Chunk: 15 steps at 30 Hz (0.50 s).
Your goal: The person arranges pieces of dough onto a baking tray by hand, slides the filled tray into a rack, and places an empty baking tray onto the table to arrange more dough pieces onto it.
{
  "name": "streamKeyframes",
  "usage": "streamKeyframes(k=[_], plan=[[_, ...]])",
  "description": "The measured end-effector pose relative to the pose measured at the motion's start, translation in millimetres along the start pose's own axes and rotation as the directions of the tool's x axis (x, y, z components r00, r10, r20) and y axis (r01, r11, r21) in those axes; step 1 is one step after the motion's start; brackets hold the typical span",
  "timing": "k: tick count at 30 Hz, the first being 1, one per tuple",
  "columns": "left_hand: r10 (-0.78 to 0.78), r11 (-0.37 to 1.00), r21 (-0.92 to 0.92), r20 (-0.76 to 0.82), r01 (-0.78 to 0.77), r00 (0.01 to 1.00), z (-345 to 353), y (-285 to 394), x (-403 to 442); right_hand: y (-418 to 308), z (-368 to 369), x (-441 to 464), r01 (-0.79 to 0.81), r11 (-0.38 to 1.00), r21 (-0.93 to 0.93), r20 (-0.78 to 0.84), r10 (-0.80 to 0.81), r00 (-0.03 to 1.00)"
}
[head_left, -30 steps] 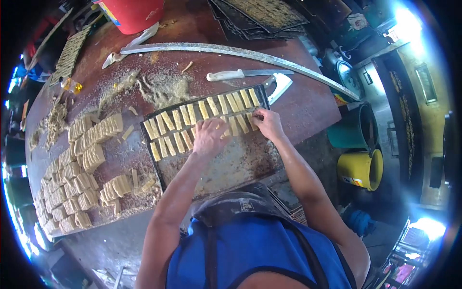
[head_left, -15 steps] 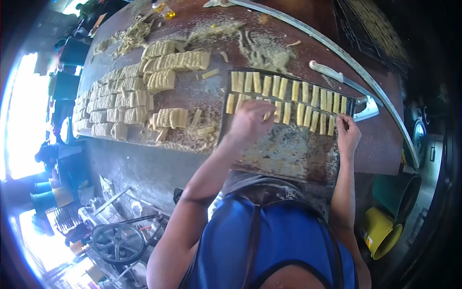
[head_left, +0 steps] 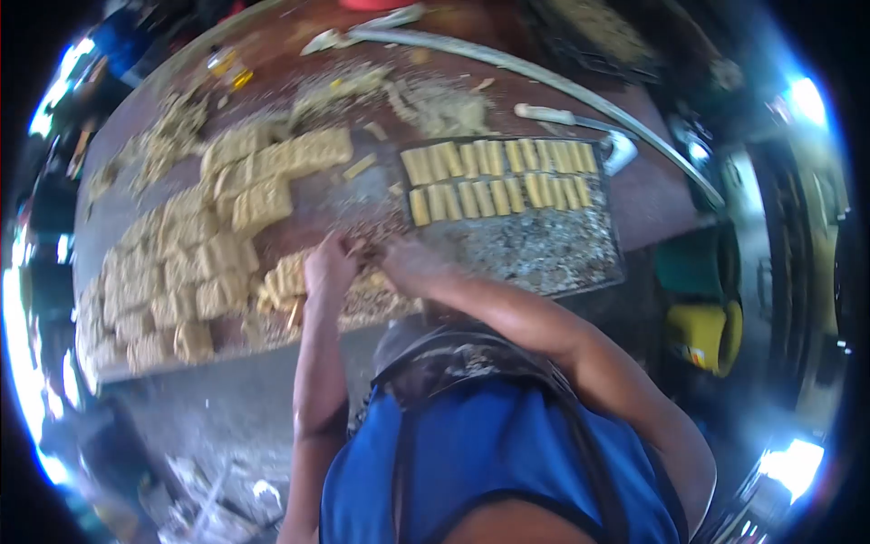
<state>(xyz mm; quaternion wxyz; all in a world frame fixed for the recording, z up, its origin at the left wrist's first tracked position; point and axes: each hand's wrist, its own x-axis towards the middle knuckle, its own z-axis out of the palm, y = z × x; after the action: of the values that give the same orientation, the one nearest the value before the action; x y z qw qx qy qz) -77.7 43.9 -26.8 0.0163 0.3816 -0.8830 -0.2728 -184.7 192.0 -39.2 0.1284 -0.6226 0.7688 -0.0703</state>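
Several cut dough sticks point(head_left: 288, 275) lie in a small row near the table's front edge, with flour and scraps around them. Right beside this row is my left hand point(head_left: 331, 267), its fingers closed; what they hold, if anything, is hidden. My right hand point(head_left: 412, 265) is at the lower left of the baking tray point(head_left: 535, 249), close to the left hand, and motion smears its fingers. On the tray, dough strips point(head_left: 494, 159) lie in two rows across the upper half; the lower half shows bare, stained metal.
Stacked blocks of sliced dough point(head_left: 163, 281) cover the table's left side. Behind the tray lie a white-handled knife point(head_left: 548, 114), a broad blade point(head_left: 620, 152) and a long curved strip point(head_left: 507, 62). A bottle of yellow liquid point(head_left: 228, 68) stands far left. A yellow bucket point(head_left: 702, 335) is right.
Both hands have left the tray rows and moved left to the loose dough sticks. The second row's strips are now uncovered. The camera view has shifted and turned.
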Motion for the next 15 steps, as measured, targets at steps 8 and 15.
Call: streamKeyframes(k=[8, 15], plan=[[0.039, 0.633, -0.774, 0.050, 0.014, 0.998, -8, 5, 7, 130, -105, -99, -0.408, 0.541, 0.736, -0.161, 0.725, 0.670], [0.050, 0.551, -0.835, 0.026, -0.006, 0.998, 29, 71, 25, 318, -71, -211, -0.642, 0.469, 0.606, -0.268, 0.881, 0.391]])
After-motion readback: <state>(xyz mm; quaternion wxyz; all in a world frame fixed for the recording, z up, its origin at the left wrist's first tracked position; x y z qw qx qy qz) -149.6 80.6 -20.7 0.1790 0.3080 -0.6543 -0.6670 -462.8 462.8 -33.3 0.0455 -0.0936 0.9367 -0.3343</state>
